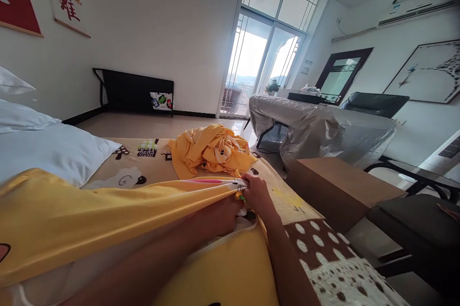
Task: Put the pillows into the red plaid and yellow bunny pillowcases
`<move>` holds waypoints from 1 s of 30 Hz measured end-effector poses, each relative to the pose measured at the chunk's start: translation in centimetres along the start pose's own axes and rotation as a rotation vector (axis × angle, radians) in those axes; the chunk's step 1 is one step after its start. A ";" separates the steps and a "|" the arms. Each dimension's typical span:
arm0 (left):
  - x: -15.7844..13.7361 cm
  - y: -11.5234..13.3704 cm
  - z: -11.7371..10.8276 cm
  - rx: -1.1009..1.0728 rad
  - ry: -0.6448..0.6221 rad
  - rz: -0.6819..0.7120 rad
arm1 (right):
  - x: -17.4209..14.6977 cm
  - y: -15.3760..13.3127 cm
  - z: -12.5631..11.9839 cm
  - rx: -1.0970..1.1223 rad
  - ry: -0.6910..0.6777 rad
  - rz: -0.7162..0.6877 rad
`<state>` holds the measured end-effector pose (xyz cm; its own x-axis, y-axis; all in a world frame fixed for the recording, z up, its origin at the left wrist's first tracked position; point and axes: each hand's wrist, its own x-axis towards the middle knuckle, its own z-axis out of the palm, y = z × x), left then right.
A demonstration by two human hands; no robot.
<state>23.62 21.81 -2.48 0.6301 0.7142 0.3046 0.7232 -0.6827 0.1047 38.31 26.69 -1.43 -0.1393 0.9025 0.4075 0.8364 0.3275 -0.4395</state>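
Note:
A yellow cover is stretched across the bed in front of me. My right hand pinches its far edge, where a printed pattern shows. My left hand reaches under the yellow fabric beside it and is partly hidden, its fingers closed on the same edge. Farther up the bed lies a crumpled yellow cloth, apart from both hands.
White pillows lie on the bed to the left. The patterned bedspread covers the bed. A brown box-like table stands to the right, with plastic-covered furniture and a dark chair behind. Glass doors are at the back.

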 end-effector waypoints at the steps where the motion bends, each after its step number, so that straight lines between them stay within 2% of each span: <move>1: 0.0 0.0 -0.1 -0.005 -0.012 -0.006 | 0.0 0.0 0.0 -0.012 -0.005 0.000; 6: 0.4 0.3 -0.2 -0.085 -0.115 -0.069 | 0.1 -0.1 -0.9 0.000 -0.075 -0.010; 11: 0.5 0.5 -0.3 -0.118 -0.114 -0.092 | 0.3 0.0 -1.0 0.243 -0.034 -0.139; 17: 0.2 0.2 -0.9 -0.091 -0.100 -0.023 | 0.1 -0.5 -0.5 0.365 -0.031 -0.064; 20: 0.2 -0.3 -0.4 -0.092 -0.108 -0.002 | 0.1 -0.6 -0.6 0.364 -0.021 -0.050; 25: 0.3 -0.9 0.5 -0.139 -0.040 0.077 | 0.2 -0.5 -0.5 0.254 -0.002 -0.065; 30: 0.0 -0.5 -0.2 -0.123 -0.016 0.096 | 0.3 -0.4 0.0 0.213 0.015 -0.090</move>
<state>23.19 22.10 -2.36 0.6996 0.6465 0.3042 0.6198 -0.7610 0.1917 37.93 26.81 -1.16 -0.1985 0.8634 0.4638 0.6897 0.4593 -0.5598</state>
